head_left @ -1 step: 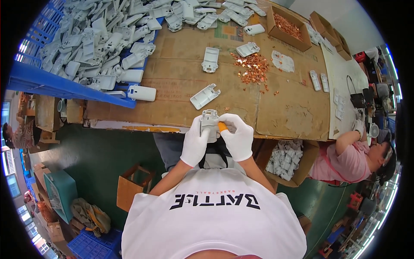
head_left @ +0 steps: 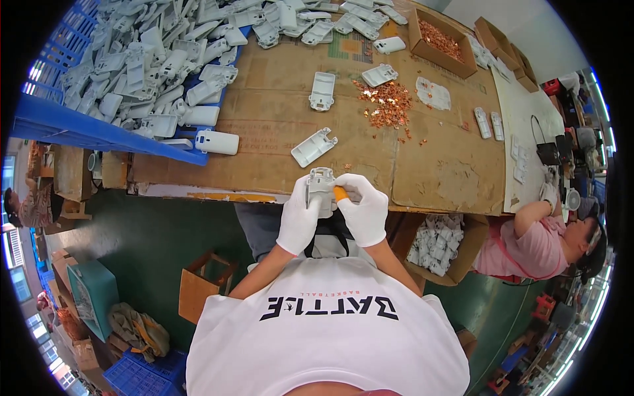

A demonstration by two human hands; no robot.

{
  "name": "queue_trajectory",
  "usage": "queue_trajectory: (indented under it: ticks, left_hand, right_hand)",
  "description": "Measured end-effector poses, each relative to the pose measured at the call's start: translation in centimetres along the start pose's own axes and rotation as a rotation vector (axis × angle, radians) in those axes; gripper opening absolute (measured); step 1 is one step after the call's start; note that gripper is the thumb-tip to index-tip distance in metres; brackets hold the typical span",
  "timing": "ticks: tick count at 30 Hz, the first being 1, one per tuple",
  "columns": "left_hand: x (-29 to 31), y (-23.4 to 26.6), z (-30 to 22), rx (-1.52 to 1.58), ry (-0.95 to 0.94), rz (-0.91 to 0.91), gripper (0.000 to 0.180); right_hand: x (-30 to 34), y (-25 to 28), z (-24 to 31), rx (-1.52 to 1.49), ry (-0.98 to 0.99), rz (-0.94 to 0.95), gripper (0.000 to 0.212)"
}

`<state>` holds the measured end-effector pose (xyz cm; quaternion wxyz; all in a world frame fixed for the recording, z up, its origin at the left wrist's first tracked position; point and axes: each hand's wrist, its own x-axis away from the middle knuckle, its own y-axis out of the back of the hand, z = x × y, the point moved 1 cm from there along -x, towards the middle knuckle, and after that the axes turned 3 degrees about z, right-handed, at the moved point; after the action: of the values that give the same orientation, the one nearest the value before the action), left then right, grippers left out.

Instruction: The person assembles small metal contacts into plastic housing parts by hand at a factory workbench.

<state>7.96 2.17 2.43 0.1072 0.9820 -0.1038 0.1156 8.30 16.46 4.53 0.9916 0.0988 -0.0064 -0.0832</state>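
Note:
Just past the table's near edge, my left hand (head_left: 300, 214) in a white glove is closed around a white plastic housing (head_left: 321, 175). My right hand (head_left: 364, 212), also gloved, has its fingers curled in a pinch against the housing's right side. An orange piece (head_left: 341, 193), perhaps a finger cover, shows at its fingertips; anything small in the pinch is hidden. Beyond my hands lie a tilted housing (head_left: 314, 147) and another housing (head_left: 323, 91), both with hollow sides up. To their right is a loose heap of small copper-coloured metal pieces (head_left: 389, 109).
Left, a blue crate (head_left: 105, 129) is piled with white housings. A cardboard box (head_left: 472, 67) of copper pieces stands far right on the cardboard-covered table (head_left: 264, 112). Another box (head_left: 477, 254) with white parts sits below the edge. A person in pink (head_left: 535, 244) works at right.

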Motion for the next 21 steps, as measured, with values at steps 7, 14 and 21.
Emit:
queue_trajectory:
  ticks: [7, 14, 21]
  left_hand:
    - [0.6, -0.9, -1.0, -0.153, -0.085, -0.081, 0.04]
    - [2.4, -0.4, 0.4, -0.376, -0.133, -0.043, 0.039]
    - [3.8, 0.3, -1.4, -0.307, 0.003, 0.29, 0.034]
  right_hand:
    - [-0.2, -0.7, 1.0, 0.625, 0.454, -0.027, 0.023]
    - [0.5, -0.1, 0.0, 0.321, 0.061, 0.125, 0.023]
    - [3.5, 1.9, 0.0, 0.489, 0.034, 0.391, 0.03]
